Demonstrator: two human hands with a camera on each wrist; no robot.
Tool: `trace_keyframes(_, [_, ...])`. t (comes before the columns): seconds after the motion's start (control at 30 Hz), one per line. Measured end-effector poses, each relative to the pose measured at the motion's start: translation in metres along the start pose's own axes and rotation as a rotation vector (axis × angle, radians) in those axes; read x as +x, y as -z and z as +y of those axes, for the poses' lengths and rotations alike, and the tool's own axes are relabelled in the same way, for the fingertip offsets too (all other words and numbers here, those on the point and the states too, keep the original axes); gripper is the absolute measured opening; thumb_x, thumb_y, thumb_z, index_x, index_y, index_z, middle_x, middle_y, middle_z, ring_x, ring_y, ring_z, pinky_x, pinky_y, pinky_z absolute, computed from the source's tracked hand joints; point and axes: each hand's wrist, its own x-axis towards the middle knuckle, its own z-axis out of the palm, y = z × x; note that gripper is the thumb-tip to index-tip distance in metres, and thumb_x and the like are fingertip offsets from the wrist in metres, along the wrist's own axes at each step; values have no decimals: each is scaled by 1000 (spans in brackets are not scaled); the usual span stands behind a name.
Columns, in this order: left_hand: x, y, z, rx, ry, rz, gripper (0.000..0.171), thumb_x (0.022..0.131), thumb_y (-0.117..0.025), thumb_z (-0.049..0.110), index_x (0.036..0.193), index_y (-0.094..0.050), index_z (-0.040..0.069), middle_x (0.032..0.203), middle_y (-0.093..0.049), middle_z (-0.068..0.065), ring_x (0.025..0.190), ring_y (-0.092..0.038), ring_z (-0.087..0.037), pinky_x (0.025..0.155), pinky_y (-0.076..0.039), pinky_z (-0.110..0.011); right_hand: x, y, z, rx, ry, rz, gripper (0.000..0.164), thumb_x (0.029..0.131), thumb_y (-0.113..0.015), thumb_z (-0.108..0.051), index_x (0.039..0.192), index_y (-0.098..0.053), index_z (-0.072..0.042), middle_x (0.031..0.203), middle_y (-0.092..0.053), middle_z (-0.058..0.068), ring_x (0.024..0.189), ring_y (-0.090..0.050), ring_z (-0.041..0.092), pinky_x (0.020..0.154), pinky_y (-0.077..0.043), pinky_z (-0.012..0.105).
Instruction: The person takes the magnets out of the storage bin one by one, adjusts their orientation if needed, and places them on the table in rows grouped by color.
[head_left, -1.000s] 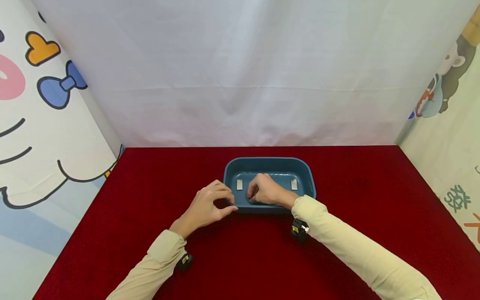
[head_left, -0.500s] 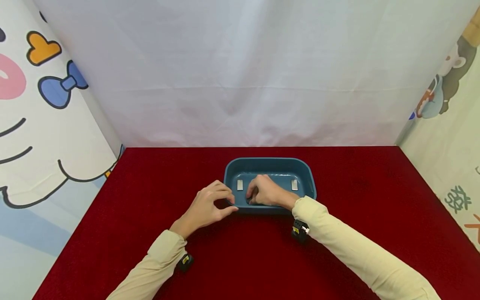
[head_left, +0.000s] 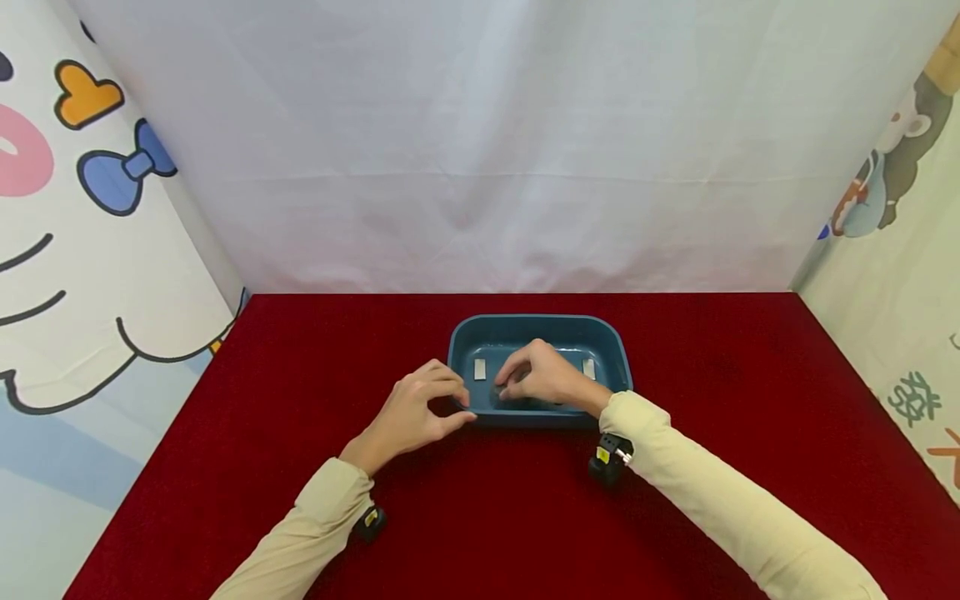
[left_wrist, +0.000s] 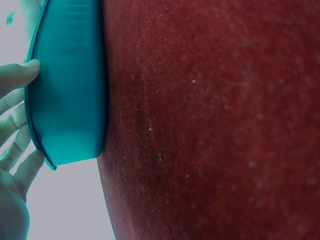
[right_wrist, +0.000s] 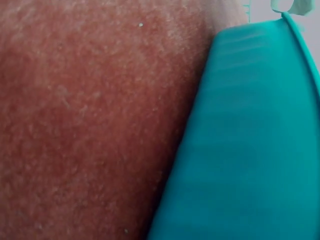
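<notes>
My left hand (head_left: 420,407) is at the near left corner of a blue plastic basin (head_left: 536,421), its thumb and fingers bent around the rim. In the left wrist view, the thumb and fingertips (left_wrist: 31,70) meet the edge of the basin's teal-looking wall (left_wrist: 70,95). My right hand (head_left: 551,375) reaches over the near rim into the basin, thumb and index finger slightly apart, low over the floor. A dark patch shows beneath it, too small to make out. One small pale rectangular piece (head_left: 480,370) lies on the floor at the left, another (head_left: 588,368) at the right.
The basin stands on a red cloth-covered table (head_left: 360,333), toward its far edge. Behind hangs a white curtain (head_left: 480,167); printed panels flank both sides. The right wrist view shows only the red cloth (right_wrist: 90,125) and the basin's outer wall (right_wrist: 245,150).
My right hand has risen a little and shifted right, and its thumb and index finger have parted. The left hand and the basin have stayed in place.
</notes>
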Motion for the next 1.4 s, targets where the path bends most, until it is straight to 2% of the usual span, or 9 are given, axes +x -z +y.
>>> trace_keyframes(0.2, [1,1,1,25,2,5,16,75,-80,25,84,-72,15,92,-64,7,91,-52,-10,76,-51,-29,-8,8,-1,33,-8,43,13,78,-75,-5,91,-73,-2,81,-69,4,76,-64,21,70,-52,33])
trace_keyframes(0.43, [0,-1,1,57,-12,18,16,75,-80,25,83,-71,15,92,-62,6,89,-52,-9,70,-52,-27,-18,15,-5,81,-16,63,15,79,-75,-7,93,-73,-1,85,-70,10,77,-65,25,68,-52,35])
trace_keyframes(0.57, [0,-1,1,56,-38,41,15,74,-80,24,82,-69,16,91,-61,6,88,-52,-9,66,-51,-25,-22,16,-6,120,-13,65,16,81,-73,-5,95,-71,3,88,-69,16,77,-65,31,68,-52,44])
trace_keyframes(0.73, [-1,-2,2,56,-64,58,14,75,-80,22,81,-68,17,91,-60,6,88,-51,-10,64,-51,-23,-27,17,-7,161,-26,60,16,82,-72,-6,96,-71,3,83,-69,14,74,-64,39,69,-50,53])
trace_keyframes(1.03, [-1,-2,0,46,-66,65,14,74,-80,23,80,-69,16,89,-61,6,87,-52,-9,66,-51,-24,-32,17,-12,211,-12,47,14,82,-72,-8,95,-72,-3,83,-70,10,74,-64,39,65,-48,54])
trace_keyframes(1.27, [2,-1,1,40,-83,55,14,75,-80,22,80,-70,14,89,-62,5,86,-53,-10,64,-51,-24,-38,16,-20,271,2,33,15,82,-72,-4,96,-71,2,94,-68,15,78,-63,45,73,-49,58])
trace_keyframes(1.4, [2,0,1,37,-71,50,13,75,-80,22,80,-70,15,89,-62,5,86,-53,-10,65,-51,-25,-38,13,-17,279,30,24,16,82,-72,-4,96,-71,3,94,-67,15,76,-63,42,72,-52,50])
